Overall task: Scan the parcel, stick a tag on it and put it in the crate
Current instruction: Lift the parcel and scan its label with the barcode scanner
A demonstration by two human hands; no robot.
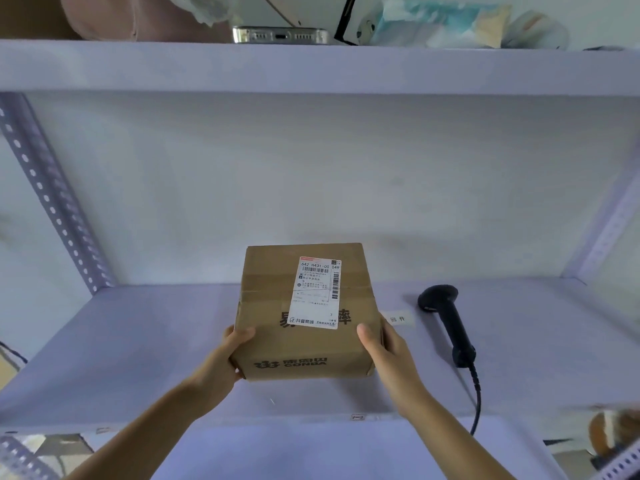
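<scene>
A brown cardboard parcel (pixel 273 299) stands on the pale shelf board (pixel 138 341), with a white shipping label (pixel 317 292) and barcodes on its top face. My left hand (pixel 228 358) grips its near-left corner, thumb on top. Gripping the right side is my right hand (pixel 384 348), thumb also on the top face. A black handheld scanner (pixel 446 320) lies on the shelf to the right of the parcel, head pointing away, its cable (pixel 478 400) running toward me over the shelf's front edge. A small white tag (pixel 398 319) with printed characters lies between parcel and scanner. No crate is in view.
An upper shelf (pixel 311 64) overhangs the space, carrying a phone (pixel 280 34), bags and wrapped items. Perforated metal uprights (pixel 52 202) stand at the back left and right (pixel 613 220). A lower board (pixel 346 452) shows below the shelf's front edge.
</scene>
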